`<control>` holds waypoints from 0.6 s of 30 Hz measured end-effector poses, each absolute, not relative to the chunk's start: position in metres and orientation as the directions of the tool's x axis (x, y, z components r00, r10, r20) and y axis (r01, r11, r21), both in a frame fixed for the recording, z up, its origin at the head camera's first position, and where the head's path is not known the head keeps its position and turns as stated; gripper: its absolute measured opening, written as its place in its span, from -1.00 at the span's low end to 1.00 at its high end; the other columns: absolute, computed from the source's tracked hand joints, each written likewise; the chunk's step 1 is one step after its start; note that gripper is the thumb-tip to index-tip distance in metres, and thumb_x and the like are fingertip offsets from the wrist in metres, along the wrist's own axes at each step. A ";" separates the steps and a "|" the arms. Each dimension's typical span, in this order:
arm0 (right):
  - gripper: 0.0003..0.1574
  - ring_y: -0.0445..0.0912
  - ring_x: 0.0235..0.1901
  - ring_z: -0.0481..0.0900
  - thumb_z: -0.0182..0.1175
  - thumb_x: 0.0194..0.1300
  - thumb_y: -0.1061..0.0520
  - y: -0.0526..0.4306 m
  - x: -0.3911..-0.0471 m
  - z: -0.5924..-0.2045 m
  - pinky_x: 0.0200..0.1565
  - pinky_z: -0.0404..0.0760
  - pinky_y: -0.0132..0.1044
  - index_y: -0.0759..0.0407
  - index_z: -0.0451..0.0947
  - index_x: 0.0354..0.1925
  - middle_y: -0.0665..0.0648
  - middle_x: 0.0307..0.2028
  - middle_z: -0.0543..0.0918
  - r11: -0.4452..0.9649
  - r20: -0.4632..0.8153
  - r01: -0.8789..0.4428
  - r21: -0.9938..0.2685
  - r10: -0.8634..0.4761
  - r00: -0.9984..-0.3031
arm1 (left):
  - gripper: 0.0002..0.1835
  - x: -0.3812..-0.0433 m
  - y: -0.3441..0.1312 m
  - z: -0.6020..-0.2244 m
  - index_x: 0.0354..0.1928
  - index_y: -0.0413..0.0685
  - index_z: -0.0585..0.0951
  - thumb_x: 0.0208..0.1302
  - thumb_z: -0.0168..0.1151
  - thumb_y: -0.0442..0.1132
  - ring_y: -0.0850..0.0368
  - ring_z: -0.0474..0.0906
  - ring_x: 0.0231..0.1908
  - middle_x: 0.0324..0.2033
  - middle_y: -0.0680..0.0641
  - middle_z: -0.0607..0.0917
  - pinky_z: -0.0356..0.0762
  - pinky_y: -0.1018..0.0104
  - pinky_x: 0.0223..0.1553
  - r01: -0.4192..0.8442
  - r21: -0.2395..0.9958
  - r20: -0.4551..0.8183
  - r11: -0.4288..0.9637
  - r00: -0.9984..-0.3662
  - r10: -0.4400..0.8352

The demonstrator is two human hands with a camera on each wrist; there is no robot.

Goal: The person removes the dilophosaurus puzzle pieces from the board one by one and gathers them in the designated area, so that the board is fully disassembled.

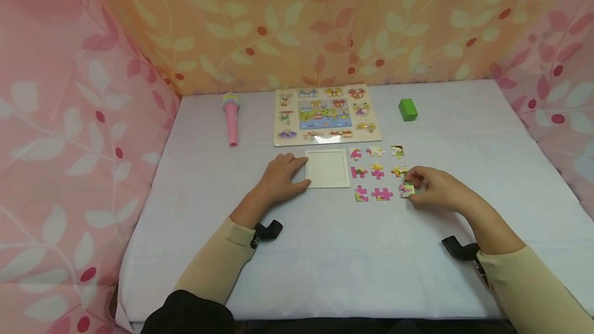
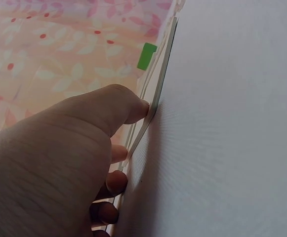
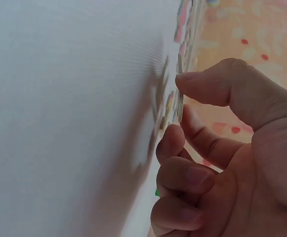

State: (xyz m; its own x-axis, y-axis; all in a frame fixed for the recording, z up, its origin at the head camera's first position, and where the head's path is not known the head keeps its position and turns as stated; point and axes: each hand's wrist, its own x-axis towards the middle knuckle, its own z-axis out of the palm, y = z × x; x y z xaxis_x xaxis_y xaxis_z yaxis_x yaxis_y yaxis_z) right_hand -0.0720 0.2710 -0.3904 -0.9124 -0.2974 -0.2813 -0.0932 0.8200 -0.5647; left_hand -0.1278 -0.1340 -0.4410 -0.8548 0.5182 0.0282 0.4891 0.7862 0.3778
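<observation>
A square white puzzle tray (image 1: 327,169) lies on the table. My left hand (image 1: 280,178) is at its left side, thumb and index finger spread apart and touching the edge; in the left wrist view the thumb (image 2: 128,106) presses on the tray's rim. My right hand (image 1: 438,188) pinches a pink and green jigsaw piece (image 1: 407,190) between thumb and fingers. Seen from the right wrist, that piece (image 3: 180,94) is edge-on and raised off the cloth, with a shadow beside it. Several other jigsaw pieces (image 1: 382,194) lie in rows between the tray and my right hand.
Behind the tray lies a wooden peg puzzle board (image 1: 281,141) with picture pieces. A pink toy microphone (image 1: 231,120) is at the back left, a green block (image 1: 408,110) at the back right. Patterned curtains (image 1: 325,24) enclose the white-covered table (image 1: 334,256).
</observation>
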 end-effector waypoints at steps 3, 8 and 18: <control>-0.51 0.01 -0.26 0.40 0.45 0.06 0.19 0.270 -0.075 -0.394 -0.23 0.38 -0.12 0.25 0.53 -0.04 0.12 -0.26 0.50 0.828 -0.303 -0.073 -0.556 -0.283 -0.910 | -0.31 -0.128 -0.133 -0.441 0.43 0.02 0.49 0.34 0.27 0.15 0.06 0.37 -0.12 -0.06 -0.02 0.57 0.38 0.16 -0.09 0.489 0.379 0.024 0.785 -0.854 0.520; -0.51 0.07 -0.19 0.42 0.44 0.02 0.21 0.267 -0.079 -0.397 -0.15 0.38 -0.06 0.28 0.54 -0.06 0.16 -0.26 0.49 0.838 -0.315 -0.067 -0.541 -0.275 -0.908 | -0.31 -0.131 -0.133 -0.442 0.43 0.02 0.49 0.35 0.27 0.14 0.06 0.38 -0.12 -0.06 -0.02 0.57 0.39 0.16 -0.09 0.492 0.372 0.027 0.787 -0.853 0.521; -0.47 0.05 -0.22 0.40 0.44 0.03 0.20 0.263 -0.074 -0.399 -0.19 0.37 -0.09 0.28 0.50 -0.03 0.17 -0.25 0.48 0.831 -0.322 -0.055 -0.553 -0.274 -0.906 | -0.32 -0.131 -0.137 -0.448 0.42 0.00 0.50 0.34 0.28 0.13 0.04 0.37 -0.11 -0.06 -0.03 0.57 0.38 0.13 -0.07 0.492 0.396 0.036 0.775 -0.852 0.523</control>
State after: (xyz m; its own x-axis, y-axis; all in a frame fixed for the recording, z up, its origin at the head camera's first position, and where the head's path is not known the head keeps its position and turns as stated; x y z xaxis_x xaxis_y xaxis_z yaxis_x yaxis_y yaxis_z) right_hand -0.0744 0.2627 -0.3990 -0.9065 -0.2736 -0.3217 -0.0547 0.8314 -0.5530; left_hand -0.1310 -0.1374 -0.4480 -0.8517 0.5227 0.0363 0.4925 0.7749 0.3962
